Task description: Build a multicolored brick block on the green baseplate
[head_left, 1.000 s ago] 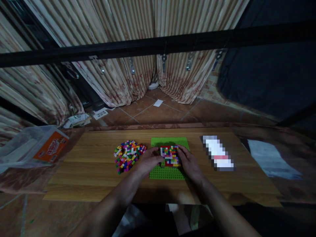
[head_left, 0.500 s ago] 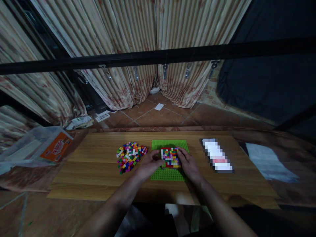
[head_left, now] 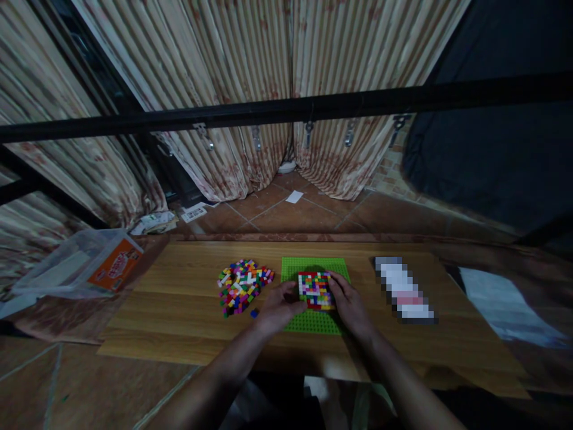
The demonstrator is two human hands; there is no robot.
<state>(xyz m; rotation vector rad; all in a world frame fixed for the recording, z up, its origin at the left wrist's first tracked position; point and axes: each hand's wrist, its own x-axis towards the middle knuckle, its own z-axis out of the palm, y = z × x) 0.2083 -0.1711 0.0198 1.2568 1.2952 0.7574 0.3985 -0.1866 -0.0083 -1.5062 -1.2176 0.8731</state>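
A square block of small multicoloured bricks [head_left: 315,288] stands on a bright green baseplate [head_left: 295,267] in the middle of a wooden board. My left hand [head_left: 280,307] curls against the block's left and near edge, fingers bent onto it. My right hand [head_left: 350,303] grips the block's right side the same way. A loose heap of coloured bricks [head_left: 242,285] lies just left of the baseplate, and a single blue brick [head_left: 253,313] sits near my left wrist.
The wooden board [head_left: 179,286] lies low over a tiled floor. A clear plastic box with an orange label [head_left: 85,266] sits at the left. A blurred white object [head_left: 404,288] lies right of the baseplate, a pale sheet [head_left: 501,304] further right. A black bar [head_left: 286,107] crosses above.
The view has drifted, so everything sits slightly lower and to the right. Both hands stay on the brick block, my left hand sliding nearer its front corner.
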